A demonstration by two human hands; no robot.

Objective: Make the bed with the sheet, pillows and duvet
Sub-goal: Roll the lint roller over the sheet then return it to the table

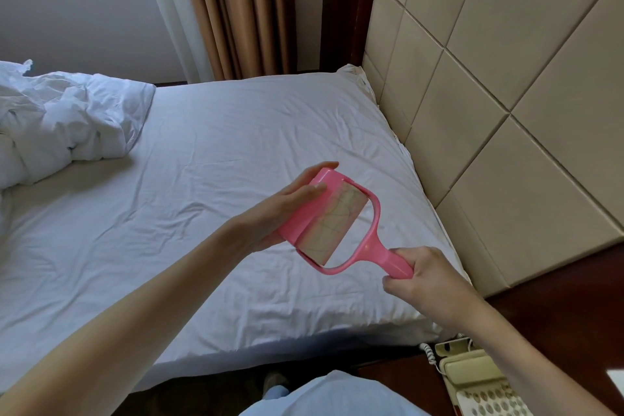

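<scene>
A white fitted sheet point(216, 152) covers the mattress, with light wrinkles. A crumpled white duvet point(60, 118) is bunched at the far left of the bed. Above the sheet I hold a pink lint roller point(341, 223) with a tan sticky roll. My left hand point(287, 209) grips the pink cover at the roller's head. My right hand point(429, 277) grips the pink handle. No pillows are in view.
A padded beige headboard point(506, 94) runs along the bed's right side. A dark wooden nightstand point(553, 321) at the lower right carries a cream telephone point(479, 382). Brown curtains point(243, 10) hang behind the bed. My legs stand at the bed's near edge.
</scene>
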